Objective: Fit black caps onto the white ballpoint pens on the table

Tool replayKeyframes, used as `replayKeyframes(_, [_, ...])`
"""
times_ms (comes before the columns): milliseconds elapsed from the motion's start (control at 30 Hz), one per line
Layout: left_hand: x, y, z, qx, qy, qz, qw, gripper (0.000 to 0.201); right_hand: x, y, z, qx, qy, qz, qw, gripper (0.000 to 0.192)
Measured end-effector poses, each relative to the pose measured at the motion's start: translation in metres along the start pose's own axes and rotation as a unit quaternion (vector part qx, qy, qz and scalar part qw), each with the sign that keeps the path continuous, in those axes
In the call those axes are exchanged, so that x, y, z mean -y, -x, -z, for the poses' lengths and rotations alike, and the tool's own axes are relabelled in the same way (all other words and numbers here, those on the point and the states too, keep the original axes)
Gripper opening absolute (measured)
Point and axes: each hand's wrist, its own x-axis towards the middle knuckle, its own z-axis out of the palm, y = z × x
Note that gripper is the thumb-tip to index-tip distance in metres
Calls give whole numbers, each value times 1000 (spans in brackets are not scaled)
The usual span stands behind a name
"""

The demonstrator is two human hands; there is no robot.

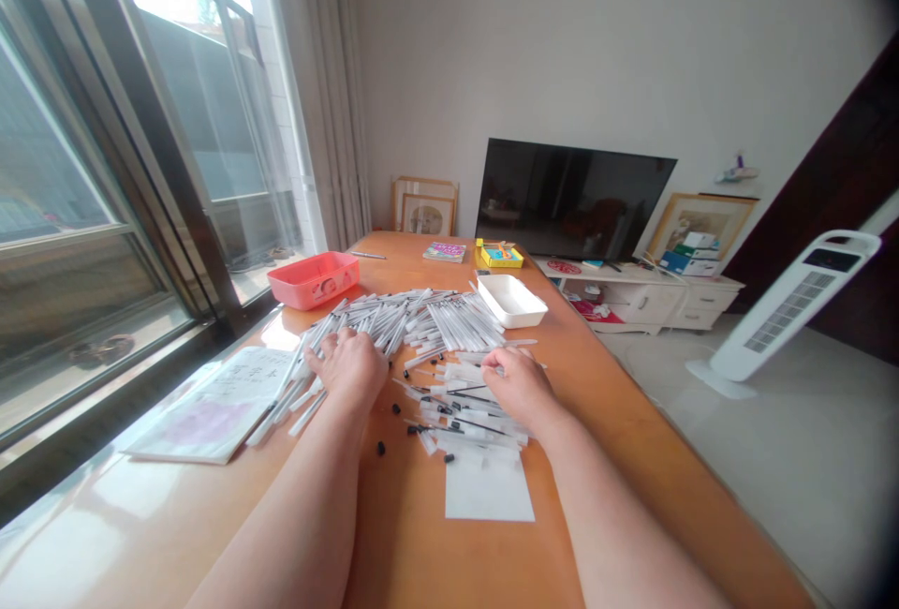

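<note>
Pen barrels (pixel 414 317), white, many, heaped loosely across the middle of an orange-brown table (pixel 618 422); the heap lies directly ahead of both hands and spreads leftward toward the window side. Long axes mixed: barrels in the far part of the heap run mostly away from the person and fan out, while those nearest the hands lie more crosswise. Left hand (pixel 349 363): palm down, fingers curled onto the near-left edge of the heap, touching several barrels; whether it grips one cannot be told. Right hand (pixel 518 382): resting at the near-right edge, fingertips drawn together over a barrel end, seemingly pinching it, though the contact itself is too small to confirm. Both hands reach the heap about equally; the left sits deeper into the dense part, the right over a thinner scatter. Small black caps (pixel 381 448), loose, dotted on the table between and just in front of the hands. White paper sheet (pixel 489 489), flat, just behind the right hand toward the person, barrels overlapping its far edge. White tray (pixel 512 299), beyond the heap on the right. Pink tray (pixel 313 278), beyond the heap on the left. Printed booklet (pixel 211 403), left of the left hand, a few barrels lying over its edge.
</note>
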Motion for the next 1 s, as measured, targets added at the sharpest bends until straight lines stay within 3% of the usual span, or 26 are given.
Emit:
replayKeyframes(333, [-1,-1,-5,24,-9,10,1000,31,-5,-2,-5,-10,-16,9,1000,10])
replayKeyframes(667, [1,-3,-6,9,-26,25,999,40,-7,-3,-6,-10,-32,18,999,10])
replayKeyframes(1000, [0,0,0,-23,12,20,999,28,-5,-1,-3,-18,-41,23,999,11])
